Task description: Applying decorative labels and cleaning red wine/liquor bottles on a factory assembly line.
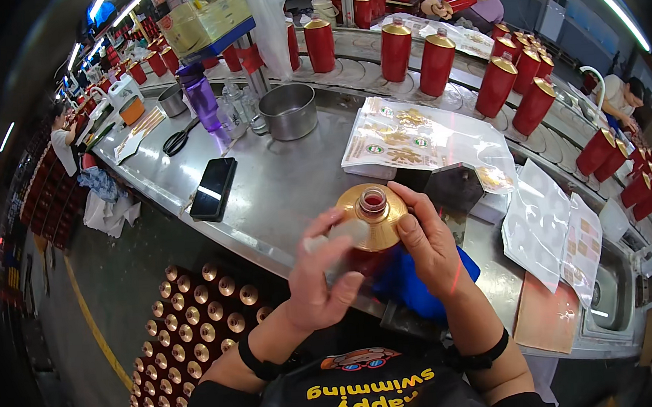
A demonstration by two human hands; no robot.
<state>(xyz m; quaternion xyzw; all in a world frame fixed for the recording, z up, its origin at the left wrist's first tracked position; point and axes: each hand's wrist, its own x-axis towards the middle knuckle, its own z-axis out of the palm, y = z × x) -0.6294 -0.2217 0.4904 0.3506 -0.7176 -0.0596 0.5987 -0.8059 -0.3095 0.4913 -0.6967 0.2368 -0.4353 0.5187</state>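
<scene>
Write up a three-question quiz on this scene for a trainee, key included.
1. True or false: the red-and-gold bottle between the left hand and the right hand is capped.
2. From the person's viewpoint, the round metal pot stands to which side of the phone? a) left b) right
3. Name the colour of the tall drinking bottle beside the clear bottles.

Key: 1. False, it is uncapped. 2. b. 3. Purple.

black phone (214, 189), pot (290, 123) on metal bench (283, 182)

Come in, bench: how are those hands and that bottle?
Right hand grips bottle. Left hand blurred alongside, with something pale. Bottle uncapped. Blue bundle near right hand.
</scene>
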